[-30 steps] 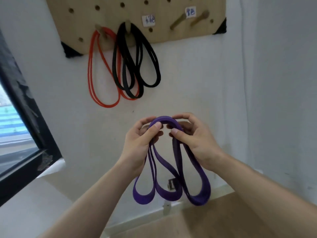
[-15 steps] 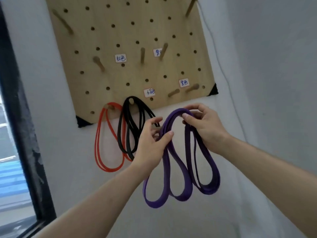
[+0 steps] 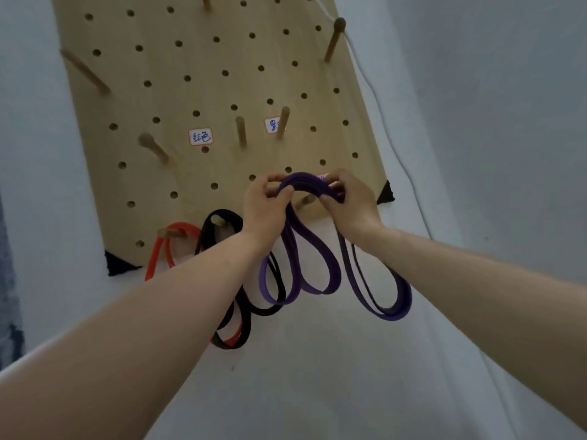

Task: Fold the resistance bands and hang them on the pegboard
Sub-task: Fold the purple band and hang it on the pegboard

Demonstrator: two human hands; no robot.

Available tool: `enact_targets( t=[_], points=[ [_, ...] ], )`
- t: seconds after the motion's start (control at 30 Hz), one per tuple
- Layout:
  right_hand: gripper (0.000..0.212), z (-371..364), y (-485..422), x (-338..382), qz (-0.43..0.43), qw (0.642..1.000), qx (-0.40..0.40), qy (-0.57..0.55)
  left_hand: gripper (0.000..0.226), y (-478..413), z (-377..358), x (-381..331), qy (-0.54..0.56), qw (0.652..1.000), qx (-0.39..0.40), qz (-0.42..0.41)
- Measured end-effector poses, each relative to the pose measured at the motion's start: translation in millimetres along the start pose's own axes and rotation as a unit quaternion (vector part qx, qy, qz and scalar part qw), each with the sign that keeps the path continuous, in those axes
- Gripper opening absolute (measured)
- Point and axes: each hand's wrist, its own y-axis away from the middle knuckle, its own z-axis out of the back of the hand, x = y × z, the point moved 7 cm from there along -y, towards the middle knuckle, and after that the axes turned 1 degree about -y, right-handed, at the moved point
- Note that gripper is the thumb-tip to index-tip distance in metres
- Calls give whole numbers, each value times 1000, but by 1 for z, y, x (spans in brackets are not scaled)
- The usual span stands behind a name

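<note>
A folded purple resistance band hangs in several loops from both hands. My left hand and my right hand pinch its top bend against the lower right part of the wooden pegboard, just above a short wooden peg. An orange band and a black band hang from pegs at the board's bottom edge, left of my hands and partly behind my left forearm.
Several bare wooden pegs stick out of the board, with small handwritten labels between them. A white cable runs down the wall along the board's right edge. White wall surrounds the board.
Both hands lifted the purple band up and to the right, from below the board to its lower right pegs. The view has tilted up toward the board.
</note>
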Motion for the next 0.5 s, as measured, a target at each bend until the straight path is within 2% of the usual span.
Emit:
enact_targets(
  t=[0.1, 0.17, 0.23, 0.33, 0.4, 0.5],
  points=[
    [43, -12, 16, -11, 42, 994, 36, 92, 16, 0, -6, 17, -28, 1000, 11, -1],
    [56, -10, 25, -18, 62, 990, 19, 128, 18, 5, -5, 17, -94, 994, 2, -58],
    [63, -7, 35, -23, 79, 987, 10, 140, 33, 14, -6, 11, -181, 971, 11, -155],
    [73, -10, 47, -29, 96, 983, 32, 155, 55, 28, -7, 10, -325, 903, 23, -279],
    [76, -14, 49, -33, 100, 981, 37, 163, 61, 29, -6, 13, -371, 878, 27, -302],
    [77, -16, 41, -37, 91, 981, 36, 167, 67, 26, -10, 17, -384, 869, 57, -307]
  ],
)
